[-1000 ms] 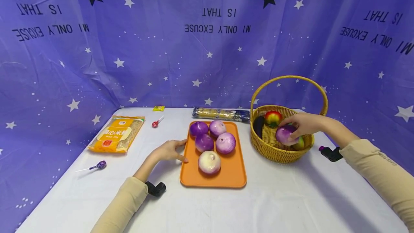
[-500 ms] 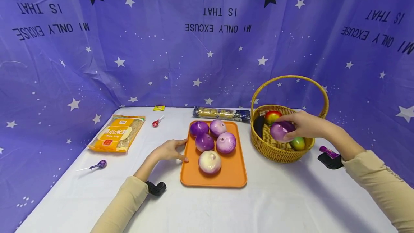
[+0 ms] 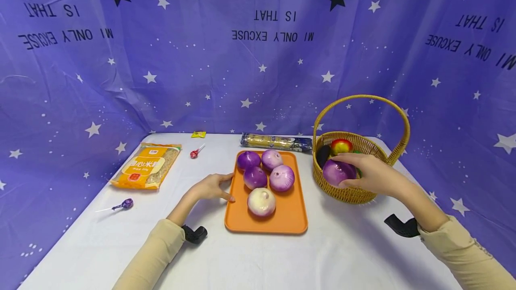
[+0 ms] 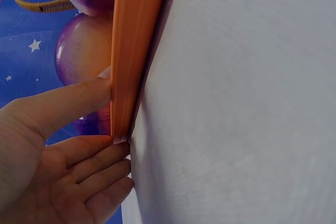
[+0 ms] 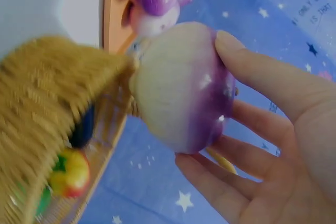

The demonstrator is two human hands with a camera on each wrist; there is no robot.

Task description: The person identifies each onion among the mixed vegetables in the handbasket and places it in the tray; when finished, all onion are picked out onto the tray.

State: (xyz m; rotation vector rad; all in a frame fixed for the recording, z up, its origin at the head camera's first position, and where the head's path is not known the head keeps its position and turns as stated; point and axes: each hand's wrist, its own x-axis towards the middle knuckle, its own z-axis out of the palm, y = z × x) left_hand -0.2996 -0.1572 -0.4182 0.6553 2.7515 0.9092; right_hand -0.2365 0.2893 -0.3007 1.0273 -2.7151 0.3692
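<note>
My right hand (image 3: 376, 173) holds a purple onion (image 3: 337, 172) between thumb and fingers, over the front of the wicker basket (image 3: 346, 197). The right wrist view shows this onion's pale side (image 5: 168, 85), beside the basket's rim. At the middle, an orange tray (image 3: 282, 218) bears several onions: purple ones towards the back and a pale onion (image 3: 261, 202) nearer me. My left hand (image 3: 209, 187) rests at the tray's left edge. In the left wrist view its thumb touches the tray's rim (image 4: 137, 35), and its extended fingers (image 4: 105, 174) lie against the side.
Inside the basket are a dark eggplant-like item (image 3: 323, 155) and a red-yellow fruit (image 3: 341, 146). Behind the tray lies a long noodle-like packet (image 3: 276, 142). To the left are an orange food bag (image 3: 145, 167), a purple lollipop (image 3: 127, 204), a red lollipop (image 3: 194, 153) and a yellow wrapped sweet (image 3: 198, 134).
My right hand has lifted the onion and carried it left across the basket towards the tray. The basket's right side has shifted slightly. The left hand has stayed at the tray's edge.
</note>
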